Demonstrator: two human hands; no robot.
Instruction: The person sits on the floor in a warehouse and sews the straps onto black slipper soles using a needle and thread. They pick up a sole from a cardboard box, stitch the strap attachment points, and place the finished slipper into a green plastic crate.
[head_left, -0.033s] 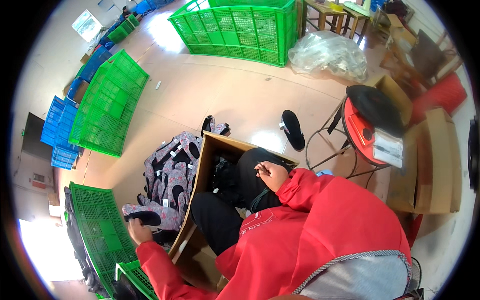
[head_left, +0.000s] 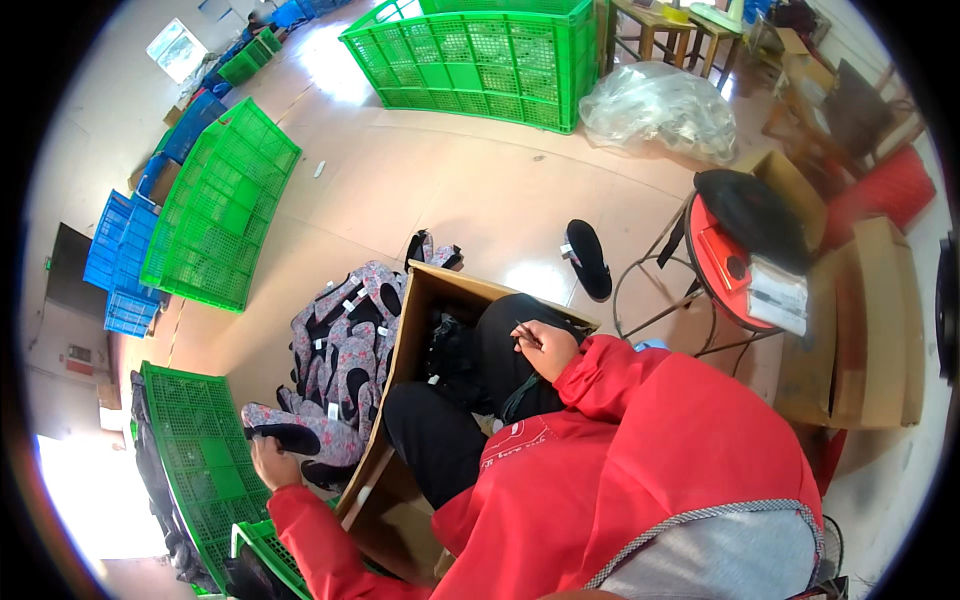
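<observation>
1. Pinching black piece (head_left: pixel 292 437) by its edge in left hand (head_left: pixel 273 464), against floral pile (head_left: pixel 350 365); can't tell if joined to floral fabric.
2. Gripping thin dark tool (head_left: pixel 528 336) in curled right hand (head_left: pixel 550 352), over thigh; type unclear.
3. Risk: dropping black piece, given edge-only pinch; likely lost among similar dark bits.
4. Risk: snagging fabric or trousers, if tool tip is sharp.
5. In box (head_left: pixel 435 288): black stuff, partly behind knees.
6. In near crate (head_left: pixel 205 430): contents indistinct.

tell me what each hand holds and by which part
Left hand: a black slipper-shaped piece, near its left end. Right hand: a thin dark tool, gripped part hidden.
</observation>
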